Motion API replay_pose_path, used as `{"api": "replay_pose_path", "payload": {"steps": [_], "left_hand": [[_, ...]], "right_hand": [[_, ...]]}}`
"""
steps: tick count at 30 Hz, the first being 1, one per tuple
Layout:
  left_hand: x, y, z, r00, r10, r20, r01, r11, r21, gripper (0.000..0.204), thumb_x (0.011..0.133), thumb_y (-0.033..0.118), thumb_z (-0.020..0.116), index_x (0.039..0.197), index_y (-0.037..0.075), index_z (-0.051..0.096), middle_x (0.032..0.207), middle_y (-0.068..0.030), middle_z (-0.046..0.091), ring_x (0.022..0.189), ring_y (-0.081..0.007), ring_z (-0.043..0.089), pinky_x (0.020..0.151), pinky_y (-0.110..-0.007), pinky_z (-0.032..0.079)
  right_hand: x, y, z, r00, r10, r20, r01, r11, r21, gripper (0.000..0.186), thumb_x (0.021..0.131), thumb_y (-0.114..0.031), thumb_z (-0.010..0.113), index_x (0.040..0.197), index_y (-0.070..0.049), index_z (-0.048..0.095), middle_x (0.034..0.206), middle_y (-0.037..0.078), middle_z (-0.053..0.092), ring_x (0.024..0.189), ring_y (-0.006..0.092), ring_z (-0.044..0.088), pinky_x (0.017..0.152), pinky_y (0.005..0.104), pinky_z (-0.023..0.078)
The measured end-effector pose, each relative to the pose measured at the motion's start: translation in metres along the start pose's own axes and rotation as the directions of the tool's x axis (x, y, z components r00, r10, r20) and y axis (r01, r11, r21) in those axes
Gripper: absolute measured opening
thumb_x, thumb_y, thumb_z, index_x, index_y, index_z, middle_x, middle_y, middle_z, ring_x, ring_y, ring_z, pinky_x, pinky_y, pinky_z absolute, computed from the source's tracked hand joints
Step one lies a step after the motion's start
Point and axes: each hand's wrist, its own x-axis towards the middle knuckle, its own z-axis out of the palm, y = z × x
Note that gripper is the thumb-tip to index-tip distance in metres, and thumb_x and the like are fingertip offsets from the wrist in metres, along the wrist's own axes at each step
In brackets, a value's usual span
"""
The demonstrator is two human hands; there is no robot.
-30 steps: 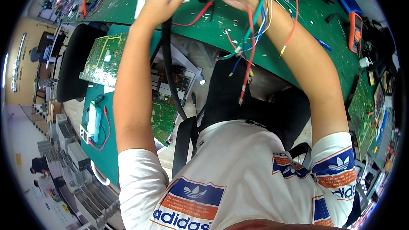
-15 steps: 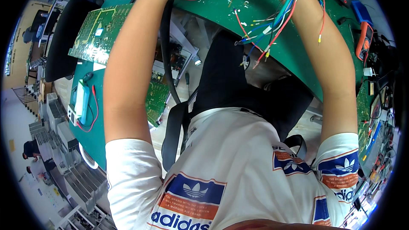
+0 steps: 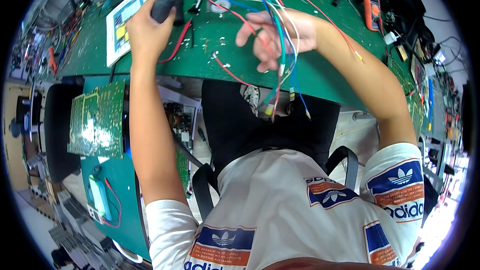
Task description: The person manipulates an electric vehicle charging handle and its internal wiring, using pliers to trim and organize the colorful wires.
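We find the wire bundle (image 3: 260, 0), a fan of red, blue, green, yellow and white leads, arching above the green tabletop (image 3: 320, 70) near its front edge, with the loose ends hanging down past that edge. Our left hand (image 3: 145, 25) is clenched around the bundle's black sleeved end (image 3: 167, 2), held up off the surface, in our judgement to anchor the leads so they spread. Our right hand (image 3: 280, 35) has its fingers (image 3: 250, 27) loosely spread and threaded among the strands, gripping none firmly; it appears to be separating them. A loose red lead (image 3: 227, 67) lies on the tabletop below the hands. A white printed sheet (image 3: 125, 27) sits just beside the left hand. An orange multimeter (image 3: 372, 5) rests well apart to the right. A green circuit board (image 3: 97, 120) lies lower left, off the tabletop.
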Motion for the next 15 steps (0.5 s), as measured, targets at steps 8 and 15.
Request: {"api": "replay_pose_path", "payload": {"steps": [8,15], "left_hand": [[0.002,0.01,0.01,0.989,0.004,0.151,-0.018,0.996,0.093,0.034,0.081,0.033,0.078,0.099,0.006,0.071,0.075,-0.017,0.069,0.07,-0.0326,0.069,0.067,-0.039,0.052],[-0.003,0.019,0.018,0.975,0.131,0.179,-0.15,0.984,0.1,0.045,0.079,0.035,0.083,0.111,0.006,0.068,0.086,-0.0211,0.071,0.079,-0.0382,0.071,0.07,-0.043,0.055]], "right_hand": [[-0.103,0.005,-0.014,0.898,-0.283,-0.336,0.199,0.944,-0.263,0.062,0.101,-0.051,0.053,0.134,0.002,0.054,0.077,0.006,0.06,0.056,0.0085,0.055,0.061,0.0281,0.056],[-0.119,0.026,-0.036,0.549,-0.766,-0.335,-0.473,0.045,-0.88,0.034,0.082,-0.014,0.076,0.109,0.0,0.06,0.074,0.019,0.057,0.069,0.0339,0.059,0.062,0.0406,0.047]]}}
